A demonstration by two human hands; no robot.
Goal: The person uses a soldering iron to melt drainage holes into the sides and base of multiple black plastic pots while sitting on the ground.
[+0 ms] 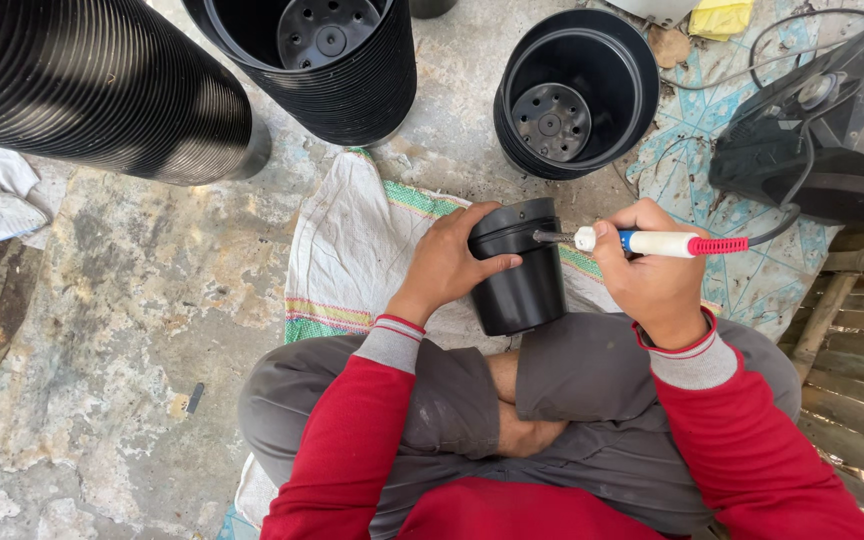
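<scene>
I sit cross-legged in grey trousers and red sleeves. My left hand point(449, 262) grips a small black plastic pot point(520, 270) that lies on its side above my knees. My right hand point(652, 272) holds a pen-shaped soldering iron point(657, 243) with a white body and red grip. Its metal tip touches the pot's side just below the rim. A black cord runs from the tool's rear toward the right.
A white woven sack point(352, 240) lies on the concrete floor under the pot. Stacks of black pots stand at top centre point(327, 60) and top right point(577, 90), and one long stack point(92, 85) lies at top left. A black device point(812, 150) sits at right, wooden slats point(852, 380) below it.
</scene>
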